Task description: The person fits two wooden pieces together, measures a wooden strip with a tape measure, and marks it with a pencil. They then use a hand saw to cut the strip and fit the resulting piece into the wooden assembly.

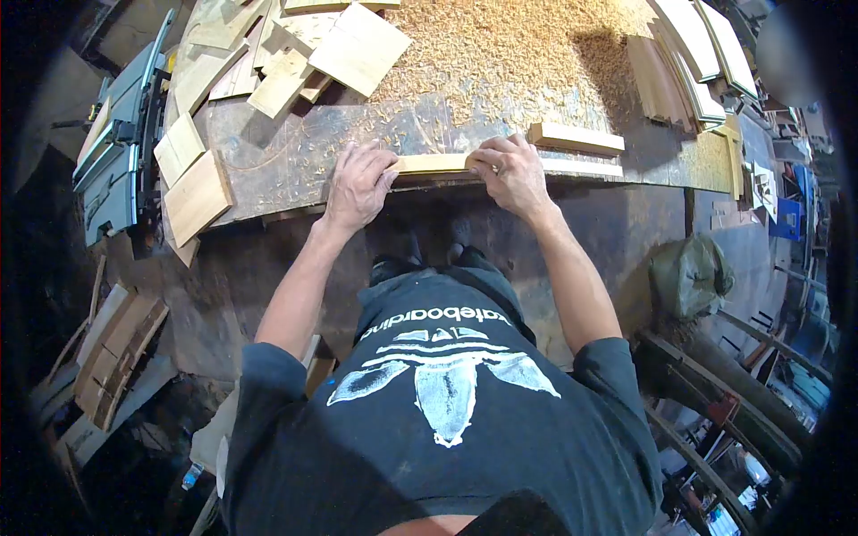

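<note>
Down at the near edge of the bench (295,161), both arms reaching forward, palms down. Left hand (359,186) gripping one end of a narrow wood strip (433,163), fingers curled over it; right hand (511,171) clamped on the strip's middle. Strip lying flat, long axis left to right along the bench edge, wood shavings (509,54) beyond.

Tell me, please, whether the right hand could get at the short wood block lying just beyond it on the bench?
Probably yes: the right hand rests on the wood strip, and the short block lies just past its knuckles with only shavings between.
</note>
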The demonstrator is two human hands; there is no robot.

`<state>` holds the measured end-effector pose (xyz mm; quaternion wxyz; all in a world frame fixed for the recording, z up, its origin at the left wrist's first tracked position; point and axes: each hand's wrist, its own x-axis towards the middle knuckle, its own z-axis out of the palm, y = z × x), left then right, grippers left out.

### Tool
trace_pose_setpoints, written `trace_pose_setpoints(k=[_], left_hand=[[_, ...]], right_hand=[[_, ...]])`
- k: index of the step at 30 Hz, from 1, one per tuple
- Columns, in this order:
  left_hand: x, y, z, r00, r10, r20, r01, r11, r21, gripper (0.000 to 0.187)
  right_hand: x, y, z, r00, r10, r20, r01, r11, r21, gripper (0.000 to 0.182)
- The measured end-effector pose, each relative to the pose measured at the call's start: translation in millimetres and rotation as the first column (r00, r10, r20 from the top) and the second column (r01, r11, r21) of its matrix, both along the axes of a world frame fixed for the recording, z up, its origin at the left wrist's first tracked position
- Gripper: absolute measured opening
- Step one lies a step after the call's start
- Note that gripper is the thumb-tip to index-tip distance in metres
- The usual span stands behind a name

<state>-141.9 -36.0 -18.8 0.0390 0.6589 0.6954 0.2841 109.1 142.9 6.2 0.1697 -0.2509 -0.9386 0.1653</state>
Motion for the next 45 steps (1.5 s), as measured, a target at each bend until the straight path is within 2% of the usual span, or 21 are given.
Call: trace_pose_setpoints(k=[2, 4, 5, 7, 8, 14, 17, 19, 22, 29, 32, 34, 38, 43, 45], left_hand=[[1, 1, 5, 1.0, 0.006, 0.012, -0.006, 1.0, -0.022, 0.024], [0, -1, 10, 0.989, 0.056, 0.138, -0.055, 0.998, -0.018, 0.033], [1, -5, 10, 0.989, 0.062, 0.136, -0.06, 0.998, -0.021, 0.033], [1, -14, 10, 0.93, 0.246, 0.275, -0.253, 0.967, -0.01, 0.046], [-2, -18, 8, 0.928, 0.259, 0.269, -0.265, 0.964, -0.011, 0.046], [-21, -35, -6, 0.937, 0.219, 0.272, -0.226, 0.974, -0.007, 0.047], [-26, -26, -2, 0.929, 0.165, 0.33, -0.154, 0.986, -0.06, 0.045], [-28, -22, 0, 0.956, 0.124, 0.265, -0.103, 0.99, -0.092, 0.049], [-34, -23, 3, 0.958, 0.111, 0.264, -0.088, 0.991, -0.097, 0.053], [-33, -39, 0, 0.96, 0.147, 0.237, -0.128, 0.987, -0.093, 0.056], [-29, -34, 6, 0.953, 0.177, 0.247, -0.162, 0.984, -0.079, 0.052], [-26, -24, 10, 0.968, 0.143, 0.207, -0.138, 0.99, -0.035, 0.044], [-17, 0, 19, 0.988, 0.049, 0.144, -0.05, 0.999, 0.003, 0.034], [-12, 14, 14, 0.997, -0.071, -0.028, 0.069, 0.996, -0.052, 0.023], [-14, 16, 11, 0.998, -0.069, 0.001, 0.069, 0.994, -0.083, 0.023]], right_hand=[[0, -1, 2, 1.0, -0.006, 0.02, 0.006, 1.0, 0.009, 0.014], [0, -3, 2, 0.999, -0.007, 0.043, 0.007, 1.0, 0.012, 0.019], [0, -3, 1, 0.998, -0.009, 0.057, 0.008, 1.0, 0.021, 0.018], [-2, 0, 1, 0.998, 0.001, 0.063, -0.004, 0.999, 0.032, 0.017], [-1, -1, 2, 0.998, -0.009, 0.066, 0.008, 1.0, 0.027, 0.016], [-2, -1, 0, 0.998, -0.006, 0.058, 0.007, 1.0, -0.008, 0.013], [-3, -1, 3, 0.999, 0.0, 0.04, 0.002, 1.0, -0.031, 0.012], [-5, -3, 10, 0.998, -0.011, 0.062, 0.013, 0.999, -0.034, 0.017], [-4, -2, 5, 1.0, -0.013, 0.027, 0.014, 0.999, -0.028, 0.017], [-5, -5, 6, 0.998, -0.042, 0.048, 0.044, 0.998, -0.036, 0.016], [-3, -4, 6, 0.999, -0.03, 0.042, 0.03, 1.0, -0.004, 0.016], [-2, -4, 4, 0.996, -0.023, 0.086, 0.022, 1.0, 0.004, 0.014], [-2, -2, 0, 0.998, -0.032, 0.061, 0.032, 0.999, 0.01, 0.014], [-4, -6, 7, 0.997, -0.05, 0.052, 0.05, 0.999, 0.003, 0.014], [-3, -6, 3, 0.997, -0.055, 0.056, 0.054, 0.998, 0.01, 0.014]])
